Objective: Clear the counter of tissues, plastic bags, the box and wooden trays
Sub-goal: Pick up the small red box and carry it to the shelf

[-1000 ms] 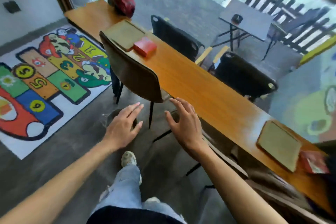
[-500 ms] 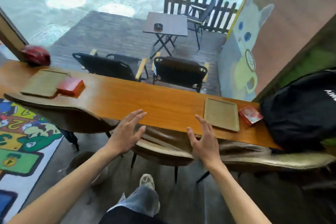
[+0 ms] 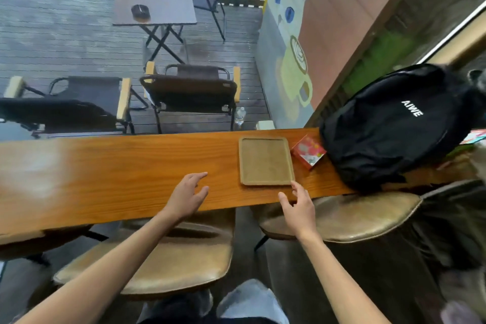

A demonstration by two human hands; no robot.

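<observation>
Head view: we judge the wooden tray [image 3: 265, 160] stiff and light; grip opposite rims. Our left hand [image 3: 185, 197] and right hand [image 3: 298, 206] are spread, holding nothing.

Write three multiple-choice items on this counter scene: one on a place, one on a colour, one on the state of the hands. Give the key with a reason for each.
1. Where does the red box lie?
A. between the wooden tray and the black backpack
B. on the tray
C. on a chair

2. What colour is the backpack?
A. red
B. black
C. green

3. What are the hands doing?
A. both lifting the tray
B. one gripping the box
C. both open and empty

Key: A, the box sits on the counter between them; B, its fabric is black; C, left hand and right hand hold nothing.
</observation>
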